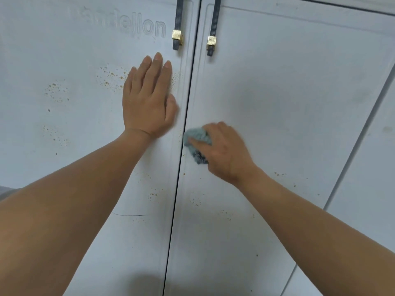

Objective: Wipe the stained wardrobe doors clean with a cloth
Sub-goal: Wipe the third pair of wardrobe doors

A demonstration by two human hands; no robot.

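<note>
Two pale grey wardrobe doors fill the view, the left door (70,116) and the right door (288,86), split by a dark vertical gap. Brown speckled stains (109,76) dot the left door, and fainter specks (195,200) sit low on the right door. My left hand (148,97) presses flat on the left door with straight fingers, just below the handle. My right hand (222,150) grips a bunched grey-blue cloth (197,138) and holds it against the right door beside the gap.
Two dark ribbed handles with gold bands, the left handle (178,24) and the right handle (212,28), hang on either side of the gap at the top. Embossed lettering (136,26) marks the left door. A further door panel (367,189) lies at the right.
</note>
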